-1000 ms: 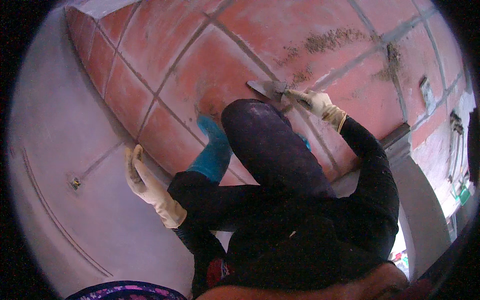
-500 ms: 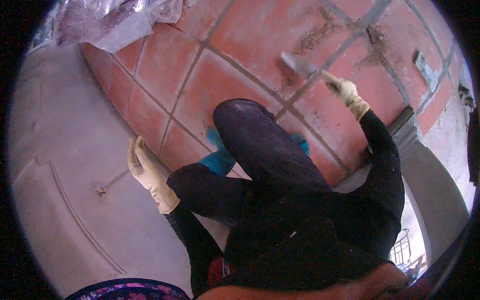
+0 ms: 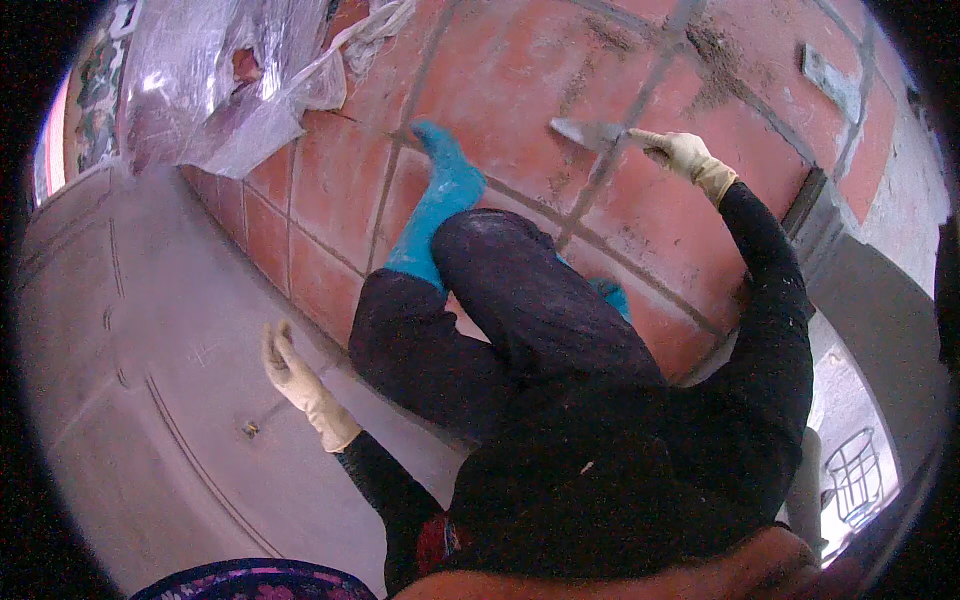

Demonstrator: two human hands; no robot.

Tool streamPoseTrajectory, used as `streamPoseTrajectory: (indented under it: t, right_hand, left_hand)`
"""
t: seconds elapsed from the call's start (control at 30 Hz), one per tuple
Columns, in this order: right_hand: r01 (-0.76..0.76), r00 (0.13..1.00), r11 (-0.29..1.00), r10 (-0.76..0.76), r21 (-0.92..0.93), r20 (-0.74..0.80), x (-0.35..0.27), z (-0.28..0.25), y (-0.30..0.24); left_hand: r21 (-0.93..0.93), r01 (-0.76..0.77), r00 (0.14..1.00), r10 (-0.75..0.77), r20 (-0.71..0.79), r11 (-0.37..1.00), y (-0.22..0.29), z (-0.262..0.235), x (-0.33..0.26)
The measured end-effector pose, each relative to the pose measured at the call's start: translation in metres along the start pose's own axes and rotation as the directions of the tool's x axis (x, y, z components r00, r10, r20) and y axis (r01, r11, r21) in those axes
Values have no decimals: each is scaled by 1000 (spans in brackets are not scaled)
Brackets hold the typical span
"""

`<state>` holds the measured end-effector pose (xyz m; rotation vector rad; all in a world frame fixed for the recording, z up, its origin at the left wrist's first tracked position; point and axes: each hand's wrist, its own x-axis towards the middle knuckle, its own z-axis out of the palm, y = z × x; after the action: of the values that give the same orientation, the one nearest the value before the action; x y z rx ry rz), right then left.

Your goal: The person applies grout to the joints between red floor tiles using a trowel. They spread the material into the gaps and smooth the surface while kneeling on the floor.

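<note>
My right hand [image 3: 684, 158], in a cream glove, grips the handle of a trowel [image 3: 585, 132]. Its flat pale blade points left, over a joint of the red tile floor [image 3: 490, 90]; whether it touches the tiles I cannot tell. My left hand [image 3: 298, 385], gloved alike, is raised beside my left knee with its fingers stretched out and nothing in them. Behind it lies a smooth grey surface [image 3: 200, 330]. One foot in a teal sock [image 3: 440, 205] extends forward on the tiles, and part of the other shows by my bent right leg.
Crumbly brown mortar [image 3: 722, 65] lies on the tiles at the far right, near a flat greyish piece [image 3: 832, 80]. Clear plastic sheeting [image 3: 220, 90] covers the far left. A dark ledge [image 3: 805, 205] stands by my right arm, and a wire rack [image 3: 855, 475] is at lower right.
My foot in the teal sock has slid forward and shows far more. The view has shifted, bringing more plastic sheeting into sight. The trowel stays in my right hand; my left stays raised.
</note>
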<state>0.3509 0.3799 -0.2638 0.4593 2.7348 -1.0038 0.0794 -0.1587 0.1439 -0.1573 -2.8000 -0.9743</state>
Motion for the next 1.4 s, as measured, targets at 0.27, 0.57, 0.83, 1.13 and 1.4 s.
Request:
streamPoseTrajectory:
  t: [0.27,0.57,0.83,1.13,1.4]
  right_hand:
    - [-437,820,858,503,269,-271,65,-53,8]
    - [-33,653,570,634,821,-413,-27,-12,-80]
    - [-270,397,678,725,684,-562,-113,-87,-70]
    - [-239,31,456,886,858,-462,-110,-120,-101]
    - [-207,11,259,965,943,-263,-18,-127,-175]
  left_hand:
    - [27,185,926,-183,329,982,-67,89,32]
    - [-183,-64,739,170,652,981,-40,330,104]
    - [200,-303,851,170,497,932,-28,580,131]
    - [250,-306,933,238,270,918,34,719,203]
    - [-243,-880,304,877,372,409,184,811,164]
